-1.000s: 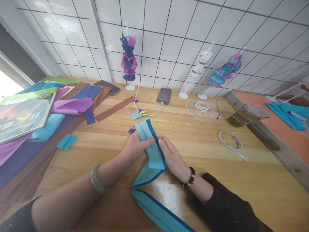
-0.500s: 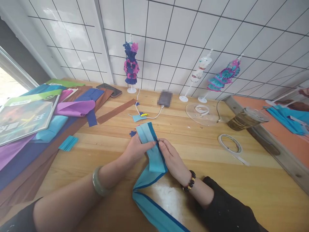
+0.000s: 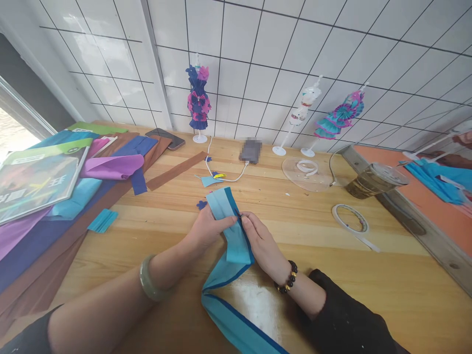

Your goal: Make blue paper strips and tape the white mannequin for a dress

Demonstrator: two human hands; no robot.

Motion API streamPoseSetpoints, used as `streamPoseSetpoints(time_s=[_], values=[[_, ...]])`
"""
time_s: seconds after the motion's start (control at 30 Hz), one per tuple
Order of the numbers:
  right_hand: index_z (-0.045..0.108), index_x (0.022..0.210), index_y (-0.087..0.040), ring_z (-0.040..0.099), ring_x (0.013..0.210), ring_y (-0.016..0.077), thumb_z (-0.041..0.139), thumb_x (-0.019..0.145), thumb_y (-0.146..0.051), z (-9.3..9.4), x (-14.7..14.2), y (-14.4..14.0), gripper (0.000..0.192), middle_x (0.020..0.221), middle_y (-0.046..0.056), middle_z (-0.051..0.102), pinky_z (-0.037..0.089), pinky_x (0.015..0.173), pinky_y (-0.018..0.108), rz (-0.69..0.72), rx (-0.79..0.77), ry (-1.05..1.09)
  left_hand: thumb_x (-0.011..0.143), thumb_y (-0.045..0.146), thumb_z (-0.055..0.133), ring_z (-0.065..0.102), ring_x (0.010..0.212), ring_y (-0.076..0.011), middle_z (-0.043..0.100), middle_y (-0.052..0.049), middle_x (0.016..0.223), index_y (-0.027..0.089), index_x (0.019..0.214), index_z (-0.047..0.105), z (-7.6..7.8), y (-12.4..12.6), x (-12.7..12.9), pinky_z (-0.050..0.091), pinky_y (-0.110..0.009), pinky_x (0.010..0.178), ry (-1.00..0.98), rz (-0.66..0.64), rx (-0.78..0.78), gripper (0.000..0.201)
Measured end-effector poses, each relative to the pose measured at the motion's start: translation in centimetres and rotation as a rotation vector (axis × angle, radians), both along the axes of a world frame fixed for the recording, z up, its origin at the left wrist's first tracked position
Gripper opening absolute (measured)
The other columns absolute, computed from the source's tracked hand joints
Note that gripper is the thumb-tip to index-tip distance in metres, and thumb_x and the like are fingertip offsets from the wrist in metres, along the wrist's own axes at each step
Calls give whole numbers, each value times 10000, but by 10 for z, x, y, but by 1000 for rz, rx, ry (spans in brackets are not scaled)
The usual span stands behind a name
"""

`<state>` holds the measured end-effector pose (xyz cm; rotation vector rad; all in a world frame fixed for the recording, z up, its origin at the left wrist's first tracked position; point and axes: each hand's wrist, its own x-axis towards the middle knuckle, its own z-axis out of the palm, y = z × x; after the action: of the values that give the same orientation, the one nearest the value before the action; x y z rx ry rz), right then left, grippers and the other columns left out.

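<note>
A long light-blue strip of crepe paper [image 3: 238, 246] with a dark-blue edge runs between my hands and trails down toward me over the table. My left hand [image 3: 206, 227] is closed on its upper part, thumb on top and fingers behind. On the dark-edged side, my right hand [image 3: 261, 240] pinches the strip between thumb and fingers, close to the left thumb tip. The strip bends back on itself below the hands. A small dark-blue paper flower [image 3: 201, 205] lies just beyond my left hand.
Stacked coloured paper and a booklet [image 3: 44, 177] cover the left side. A tape roll [image 3: 350, 219] and a lidded cup [image 3: 376, 181] stand on the right. Decorated dress stands [image 3: 199, 103] line the wall. A phone [image 3: 165, 139] and a cable [image 3: 236, 181] lie at the back.
The view has shifted very slightly. Both hands keep the same hold on the crepe paper strip, with no clear movement of it.
</note>
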<state>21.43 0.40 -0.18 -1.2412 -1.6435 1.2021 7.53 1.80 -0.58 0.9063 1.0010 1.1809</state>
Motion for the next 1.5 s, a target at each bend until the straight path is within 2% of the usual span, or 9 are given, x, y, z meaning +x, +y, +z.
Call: streamPoseSetpoints(time_s=[0.43, 0.7, 0.83, 1.03, 1.3, 1.5], values=[[516, 963, -207, 529, 925, 163, 342, 899, -387, 0, -1, 1, 259, 939, 38, 584, 423, 827, 296, -15, 8, -36, 589, 214, 717, 624, 754, -185, 685, -39, 812, 140, 803, 625, -3, 2, 0, 485, -310, 742, -58, -26, 4, 245], [515, 979, -203, 531, 919, 164, 342, 901, -377, 1, -1, 0, 257, 953, 42, 587, 417, 824, 294, -15, -15, -35, 615, 212, 702, 607, 713, -162, 661, -19, 757, 143, 800, 597, -3, 2, -2, 482, -281, 693, -7, -27, 13, 224], [520, 985, -204, 530, 879, 157, 332, 905, -378, 1, 0, -1, 268, 946, 35, 586, 416, 799, 279, -2, -22, -45, 643, 262, 683, 618, 736, -184, 668, -29, 784, 143, 808, 597, -2, 4, -6, 488, -308, 701, 28, 3, 2, 221], [516, 1018, -198, 516, 892, 143, 330, 911, -365, 0, 0, -2, 272, 963, 31, 576, 396, 816, 258, 12, -21, -38, 598, 267, 716, 632, 782, -229, 685, -64, 826, 121, 837, 615, -3, 7, -7, 496, -345, 725, 12, 1, -2, 298], [526, 985, -207, 514, 900, 147, 326, 912, -375, 1, 0, -2, 271, 958, 24, 579, 402, 797, 251, 19, -25, -12, 620, 238, 700, 640, 759, -215, 686, -42, 806, 146, 852, 615, -5, 8, -9, 503, -330, 701, 1, 47, 32, 264], [527, 977, -202, 520, 869, 148, 334, 910, -370, 1, 1, -1, 264, 932, 28, 580, 413, 784, 255, 21, -1, -30, 622, 244, 702, 641, 826, -237, 694, -65, 886, 137, 887, 631, -5, 7, -8, 501, -363, 760, -39, 19, 23, 294]])
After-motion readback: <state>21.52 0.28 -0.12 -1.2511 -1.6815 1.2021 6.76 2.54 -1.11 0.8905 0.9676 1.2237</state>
